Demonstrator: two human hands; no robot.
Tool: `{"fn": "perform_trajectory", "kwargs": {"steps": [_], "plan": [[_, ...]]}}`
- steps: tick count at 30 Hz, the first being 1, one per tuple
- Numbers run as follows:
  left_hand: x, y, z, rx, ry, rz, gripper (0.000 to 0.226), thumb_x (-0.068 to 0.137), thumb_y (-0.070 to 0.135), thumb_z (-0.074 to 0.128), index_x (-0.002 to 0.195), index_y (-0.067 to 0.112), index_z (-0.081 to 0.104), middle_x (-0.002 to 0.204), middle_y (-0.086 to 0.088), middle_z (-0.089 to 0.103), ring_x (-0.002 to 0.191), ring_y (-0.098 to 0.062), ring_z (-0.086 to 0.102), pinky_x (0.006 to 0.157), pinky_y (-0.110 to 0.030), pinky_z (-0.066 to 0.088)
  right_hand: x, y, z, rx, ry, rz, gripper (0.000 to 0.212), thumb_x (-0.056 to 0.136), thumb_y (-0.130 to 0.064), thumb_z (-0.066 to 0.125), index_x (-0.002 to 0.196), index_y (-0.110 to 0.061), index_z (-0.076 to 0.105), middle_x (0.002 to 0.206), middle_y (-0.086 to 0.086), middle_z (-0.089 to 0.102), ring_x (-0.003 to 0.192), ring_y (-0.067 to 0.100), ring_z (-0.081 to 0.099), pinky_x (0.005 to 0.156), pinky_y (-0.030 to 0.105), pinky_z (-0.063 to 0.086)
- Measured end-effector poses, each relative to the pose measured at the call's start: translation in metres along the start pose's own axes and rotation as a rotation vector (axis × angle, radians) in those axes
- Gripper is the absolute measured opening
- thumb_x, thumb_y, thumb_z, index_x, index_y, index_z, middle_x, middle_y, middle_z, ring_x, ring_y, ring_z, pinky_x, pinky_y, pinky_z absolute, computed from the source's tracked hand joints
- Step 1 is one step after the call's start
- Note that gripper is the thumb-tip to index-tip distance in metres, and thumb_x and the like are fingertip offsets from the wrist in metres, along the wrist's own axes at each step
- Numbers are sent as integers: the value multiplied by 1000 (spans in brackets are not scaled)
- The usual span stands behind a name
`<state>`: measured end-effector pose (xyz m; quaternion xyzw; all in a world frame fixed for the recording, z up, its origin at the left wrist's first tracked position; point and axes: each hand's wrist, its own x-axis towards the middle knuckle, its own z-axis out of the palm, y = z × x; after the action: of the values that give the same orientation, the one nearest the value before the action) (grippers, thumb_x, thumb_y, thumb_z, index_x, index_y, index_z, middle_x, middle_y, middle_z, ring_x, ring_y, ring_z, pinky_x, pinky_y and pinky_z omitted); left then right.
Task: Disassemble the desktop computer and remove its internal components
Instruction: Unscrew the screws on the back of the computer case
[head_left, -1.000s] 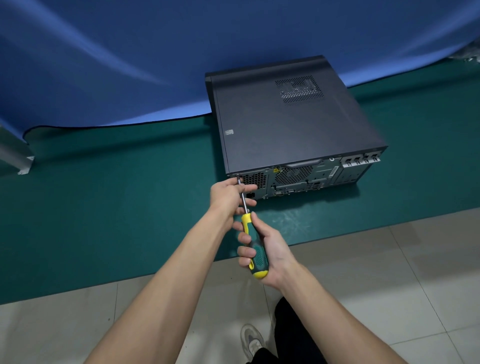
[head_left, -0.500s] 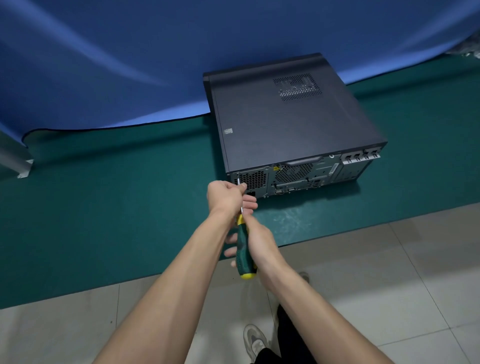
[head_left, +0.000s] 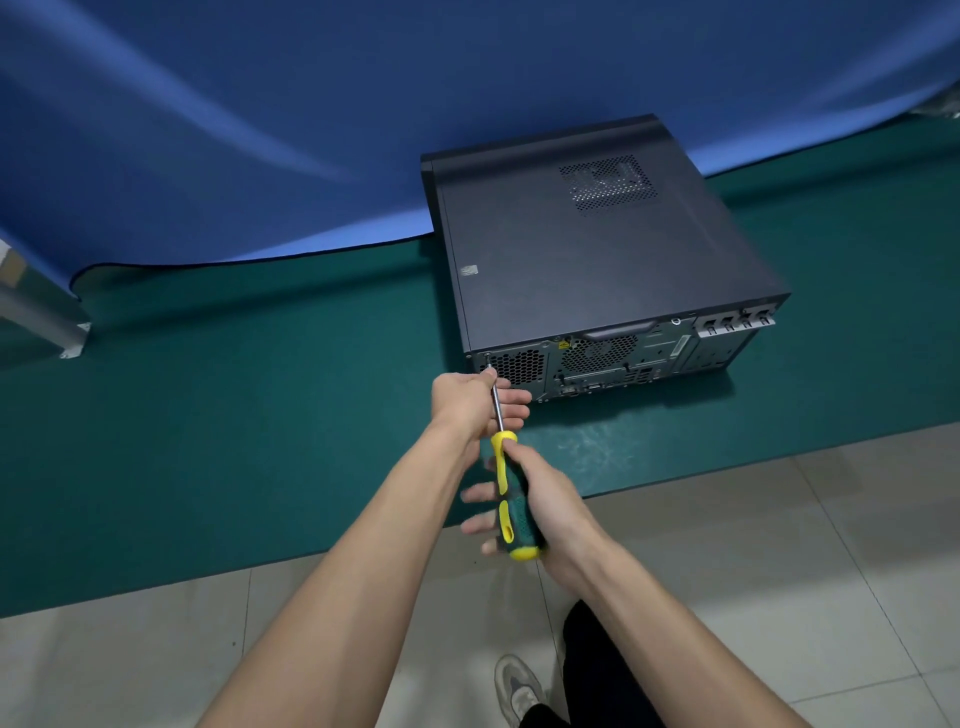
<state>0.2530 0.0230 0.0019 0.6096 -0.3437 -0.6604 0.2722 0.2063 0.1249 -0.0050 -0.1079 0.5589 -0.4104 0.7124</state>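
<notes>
Head view: the right hand (head_left: 550, 512) gripped the yellow-and-green handled screwdriver (head_left: 511, 506), fingers wrapped round it. Beyond, the left hand (head_left: 475, 402) pinched its steel shaft (tip at the rear panel's upper-left corner). The dark grey metal desktop computer (head_left: 587, 260) lay flat on the green mat (head_left: 234, 415).

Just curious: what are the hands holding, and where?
One screwdriver: right hand grips its handle, left hand steadies the metal shaft near the tip.
</notes>
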Motion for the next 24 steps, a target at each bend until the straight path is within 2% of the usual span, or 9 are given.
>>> {"fn": "perform_trajectory", "kwargs": {"steps": [2,4,6,9,13,16,19,21,24], "plan": [[1,-1,1,-25,-20,-31,33,103,17,33,78,1,48,43,-4,61,30,-11,53,32,-19,45,-3,1,-5,5,-39,-13,31,98,-34,46,96,-6,60,68,6,69,48,21,63,42,24,46],[1,-1,0,26,-32,-48,32,102,19,38,78,2,51,46,-4,63,33,-13,56,33,-20,45,1,4,-3,-170,107,-93,23,95,-27,53,81,-9,56,57,1,63,40,15,55,44,23,41],[1,-3,-2,192,18,3,24,95,20,54,75,6,54,51,-3,62,33,-13,54,36,-19,43,5,7,1,-299,242,-152,22,90,-25,59,74,-13,50,53,-1,55,37,13,49,48,26,37],[2,-4,-3,309,138,74,21,88,11,64,69,7,56,54,-7,60,35,-17,52,43,-23,45,4,8,3,-275,210,-157,21,91,-33,58,84,-14,50,61,-1,57,41,11,51,49,25,38],[1,0,4,186,126,32,23,94,4,51,71,-1,51,55,-15,60,31,-20,51,40,-29,49,-5,3,-6,14,11,-15,32,96,-38,45,101,-11,61,71,4,70,51,19,62,46,25,46],[-1,1,4,89,39,-5,23,98,5,42,75,1,49,48,-10,61,33,-17,55,36,-25,47,-1,8,-10,-54,140,-107,21,96,-26,52,88,-8,60,65,3,67,42,15,57,44,22,42],[-3,-5,2,213,83,41,14,90,15,60,79,7,57,62,-6,65,42,-16,58,43,-24,44,4,13,-8,-108,314,-158,18,85,-22,69,83,-13,53,65,0,59,42,9,52,49,24,40],[-4,-9,0,210,124,54,13,85,15,68,80,6,59,62,-6,63,39,-14,56,41,-22,44,4,14,-8,-51,322,-141,25,82,-25,72,87,-14,50,69,2,59,47,11,53,49,25,40],[-2,-9,1,129,124,16,12,89,5,60,78,0,58,61,-10,62,34,-13,54,37,-23,47,0,10,-8,34,226,-80,25,89,-35,61,97,-11,55,69,4,64,48,15,58,47,24,43]]}}
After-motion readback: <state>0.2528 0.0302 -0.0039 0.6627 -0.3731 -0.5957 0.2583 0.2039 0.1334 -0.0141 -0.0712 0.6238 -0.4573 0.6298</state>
